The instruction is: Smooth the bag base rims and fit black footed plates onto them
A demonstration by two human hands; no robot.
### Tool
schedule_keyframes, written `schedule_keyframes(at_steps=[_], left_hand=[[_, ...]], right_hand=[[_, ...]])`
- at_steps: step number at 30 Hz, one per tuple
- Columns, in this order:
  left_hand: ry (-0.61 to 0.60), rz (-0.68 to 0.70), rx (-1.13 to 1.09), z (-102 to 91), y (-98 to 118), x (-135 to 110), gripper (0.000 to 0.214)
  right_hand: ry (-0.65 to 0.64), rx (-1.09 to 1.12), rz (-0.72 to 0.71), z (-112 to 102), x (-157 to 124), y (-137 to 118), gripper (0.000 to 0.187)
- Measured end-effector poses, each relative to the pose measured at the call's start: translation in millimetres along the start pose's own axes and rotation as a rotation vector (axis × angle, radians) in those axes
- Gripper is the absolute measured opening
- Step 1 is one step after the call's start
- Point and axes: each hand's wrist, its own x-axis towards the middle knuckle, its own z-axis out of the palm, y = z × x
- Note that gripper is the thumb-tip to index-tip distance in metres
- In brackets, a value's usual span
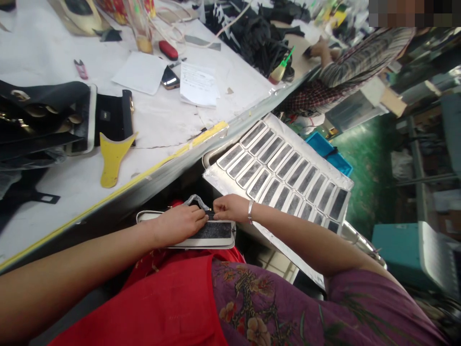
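A handbag (216,230) lies on its side across my lap, its white-edged panel with a dark rectangle facing me. My left hand (180,225) rests over the bag's upper edge, fingers bent together around it. Close to its right, my right hand (232,209) is closed, with thumb and fingers pinched at the same edge. What the pinch holds is hidden. Between the hands a handle (195,198) wrapped in clear plastic rises behind the bag, near a small gold-coloured fitting.
On my right a board (225,180) carries rows of white panels with dark rectangles. The white table (158,129) ahead holds black bags (39,115), a yellow scraper-like tool (115,158), papers (198,82) and a glue bottle (279,72). A co-worker's arm (353,60) is beyond.
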Motion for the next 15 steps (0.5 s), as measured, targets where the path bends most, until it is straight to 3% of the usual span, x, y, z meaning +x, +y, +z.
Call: schedule_keyframes(at_steps=[3, 9, 15], left_hand=[[0.023, 0.012, -0.045, 2.3, -5, -3, 0.031], [-0.024, -0.041, -0.413, -4.2, -41, -21, 0.03], [-0.04, 0.008, -0.393, -1.6, -48, -33, 0.035]], right_hand=[[-0.07, 0.102, 0.003, 1, 11, 0, 0.019], [-0.154, 0.274, -0.077, 5, 27, 0, 0.023], [-0.174, 0.34, -0.105, 8, 45, -6, 0.023]])
